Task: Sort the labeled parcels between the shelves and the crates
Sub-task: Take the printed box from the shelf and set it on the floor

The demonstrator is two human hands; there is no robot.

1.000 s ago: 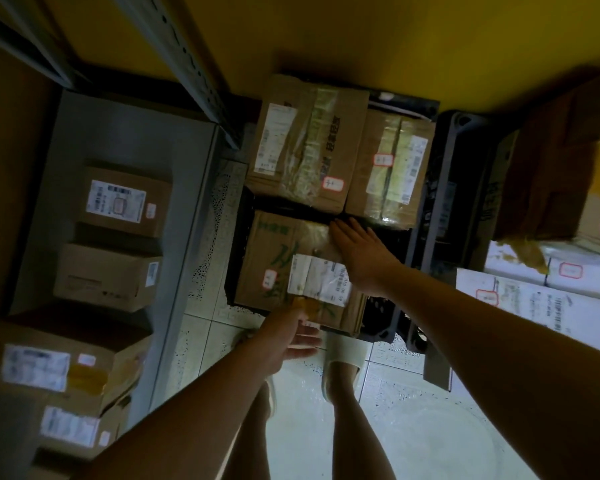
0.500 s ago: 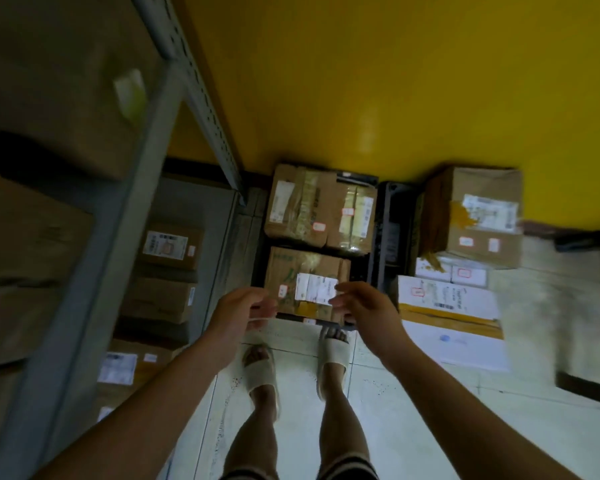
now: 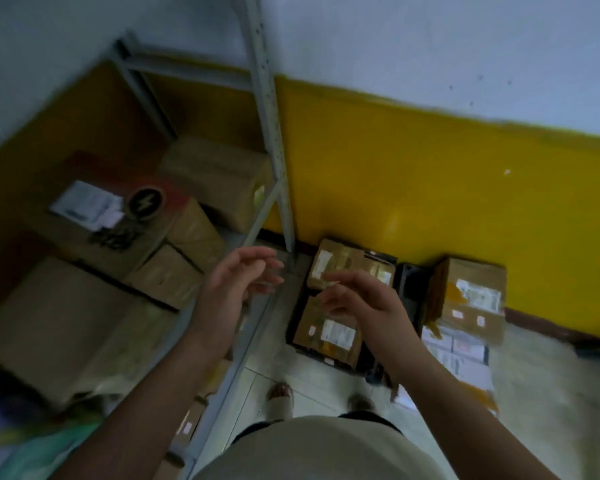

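Observation:
Both hands hang in the air in front of me, holding nothing. My left hand (image 3: 237, 282) has relaxed, spread fingers near the shelf's front post. My right hand (image 3: 359, 301) is open over the black crate (image 3: 293, 327) on the floor. In that crate lie labeled cardboard parcels: one near me (image 3: 329, 336) with a white label, and one further back (image 3: 340, 265). On the grey metal shelf (image 3: 257, 223) at left sit several brown boxes, among them a large one with a white label and a black round sticker (image 3: 108, 223). The frame is blurred.
A second dark crate (image 3: 409, 289) stands right of the first. Beside it a taped brown box (image 3: 471, 299) rests on flat white parcels (image 3: 454, 351). The yellow wall (image 3: 430, 188) runs behind. My feet (image 3: 281, 396) stand on the tiled floor.
I have stood up from the crate: my view rose and swung toward the upper shelf. Both hands came off the near parcel and lifted, empty.

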